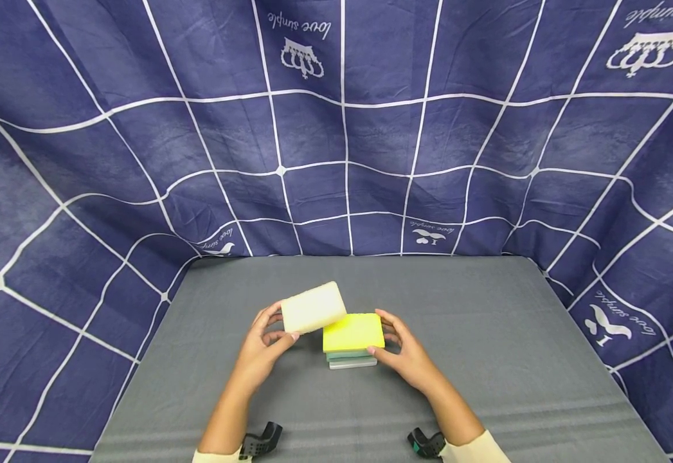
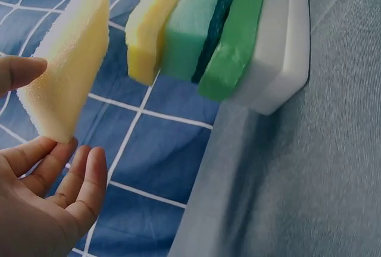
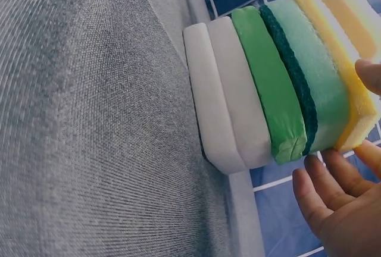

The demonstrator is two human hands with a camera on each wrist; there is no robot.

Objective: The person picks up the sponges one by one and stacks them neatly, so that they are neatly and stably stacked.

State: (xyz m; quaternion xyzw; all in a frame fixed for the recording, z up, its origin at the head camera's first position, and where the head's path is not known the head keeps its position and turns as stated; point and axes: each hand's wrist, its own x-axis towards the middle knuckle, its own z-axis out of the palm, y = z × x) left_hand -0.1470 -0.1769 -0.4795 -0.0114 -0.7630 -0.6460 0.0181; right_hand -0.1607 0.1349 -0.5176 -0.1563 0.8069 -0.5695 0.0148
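My left hand pinches a pale yellow sponge between thumb and fingertips, tilted, at the upper left of a stack. In the left wrist view a gap shows between this sponge and the stack. On top of the stack lies a bright yellow sponge, and my right hand holds it at its right end, thumb on the near edge and fingers at the far one. Under it, the right wrist view shows a light green sponge with a dark green scouring layer, a green block and two white blocks.
The stack stands on a grey cloth-covered table. A blue curtain with white grid lines hangs behind the table and along both sides. Black wrist devices sit at both wrists.
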